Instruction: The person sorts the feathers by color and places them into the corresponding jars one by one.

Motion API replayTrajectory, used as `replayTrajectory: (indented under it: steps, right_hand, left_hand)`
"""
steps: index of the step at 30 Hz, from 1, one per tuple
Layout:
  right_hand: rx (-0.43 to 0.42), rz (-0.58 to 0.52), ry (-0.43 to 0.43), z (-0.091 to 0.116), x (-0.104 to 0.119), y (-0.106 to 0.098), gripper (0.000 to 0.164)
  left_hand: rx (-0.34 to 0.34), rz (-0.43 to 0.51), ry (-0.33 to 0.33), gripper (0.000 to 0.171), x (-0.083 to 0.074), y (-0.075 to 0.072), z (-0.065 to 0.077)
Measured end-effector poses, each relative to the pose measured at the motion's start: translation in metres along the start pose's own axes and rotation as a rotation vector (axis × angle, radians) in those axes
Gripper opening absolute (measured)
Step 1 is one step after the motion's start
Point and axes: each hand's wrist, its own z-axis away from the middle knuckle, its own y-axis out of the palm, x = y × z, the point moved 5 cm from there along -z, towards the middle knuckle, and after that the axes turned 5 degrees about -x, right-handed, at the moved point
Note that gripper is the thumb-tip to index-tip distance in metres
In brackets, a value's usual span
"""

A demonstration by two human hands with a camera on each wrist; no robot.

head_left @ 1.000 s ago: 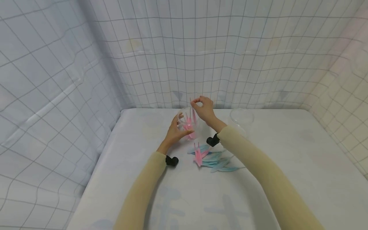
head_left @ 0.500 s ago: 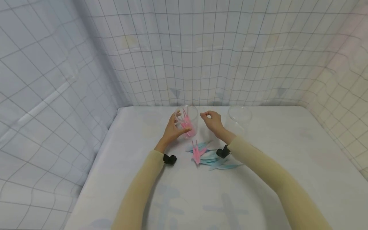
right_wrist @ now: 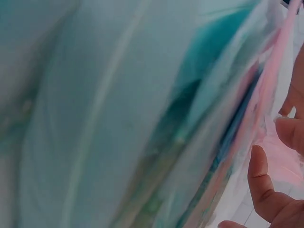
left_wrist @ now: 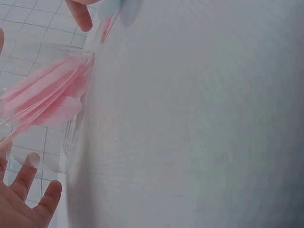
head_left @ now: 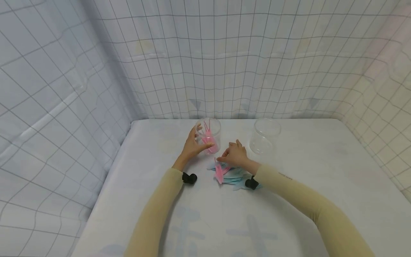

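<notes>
My left hand (head_left: 191,147) curves its thumb and fingers round a clear plastic cup (head_left: 218,130) on the white table. Several pink feathers (left_wrist: 52,95) stand in this cup with their quills upward. My right hand (head_left: 235,156) is over a loose pile of feathers, its fingertips beside the bare quill of a pink feather (head_left: 219,174). In the right wrist view its fingers (right_wrist: 260,183) are bent and apart, with nothing seen pinched between them. Light blue-green feathers (head_left: 233,180) lie under and around the pink ones, partly covered by the right hand and wrist.
A second clear cup (head_left: 267,137) stands behind the right hand, near the table's back edge, and no feathers show in it. White curtains with a dark grid (head_left: 205,71) enclose the white-covered table (head_left: 160,142) at the back and sides.
My right hand has let a pink feather drop into the left cup, then moved down and back to the pile. The left hand has kept its hold on the cup.
</notes>
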Motion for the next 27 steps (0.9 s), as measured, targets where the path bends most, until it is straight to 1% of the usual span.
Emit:
replayTrajectory:
  steps: [3,10,14,22,27]
  right_hand:
    - [0.01,0.037,-0.009,0.003,0.0023,0.0031,0.033]
    - [0.012,0.023,0.0,0.009,0.0054,0.0025,0.03]
    - [0.0,0.029,-0.005,0.009,0.0058,0.0014,0.028]
    - [0.003,0.036,0.017,0.0077,0.0039,0.0013,0.019]
    - [0.005,0.034,0.006,0.0081,0.0023,0.0031,0.017]
  left_hand:
    - [0.001,0.003,0.001,0.1,0.0001,0.0004,0.0001]
    - [0.004,0.022,0.007,0.099,0.0008,0.0003,0.0002]
    - [0.0,0.027,0.017,0.101,0.0015,0.0004,-0.0005]
    - [-0.001,0.03,0.011,0.101,0.0032,0.0013,-0.0017]
    - [0.0,0.046,0.009,0.099,0.0034,0.0014,-0.0016]
